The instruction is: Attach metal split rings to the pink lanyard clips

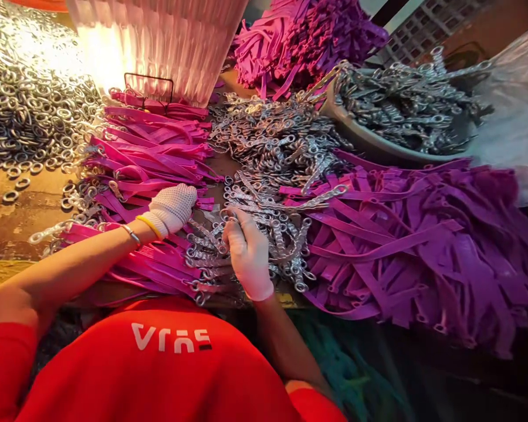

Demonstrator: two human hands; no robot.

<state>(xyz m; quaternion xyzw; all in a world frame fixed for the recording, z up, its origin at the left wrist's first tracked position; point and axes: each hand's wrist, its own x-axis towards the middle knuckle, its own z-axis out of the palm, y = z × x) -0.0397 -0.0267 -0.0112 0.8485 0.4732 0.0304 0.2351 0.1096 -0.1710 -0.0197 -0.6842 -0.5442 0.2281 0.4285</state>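
My left hand (172,207), in a white knit glove, is curled closed on the heap of pink rubber straps (149,164), with its fingertips hidden under the glove. My right hand (247,253), in a thin white glove, is pinched shut on a metal chain piece (229,215) at the near edge of the pile of silver swivel chains (268,152). Finished pink straps with chains attached (176,269) lie fanned under both wrists.
A mound of metal rings (22,94) fills the far left. A ribbed translucent bucket (158,41) stands at the back. A round basin of chains (405,111) sits at the right rear. Purple straps (422,240) spread over the right; more lie behind (303,35).
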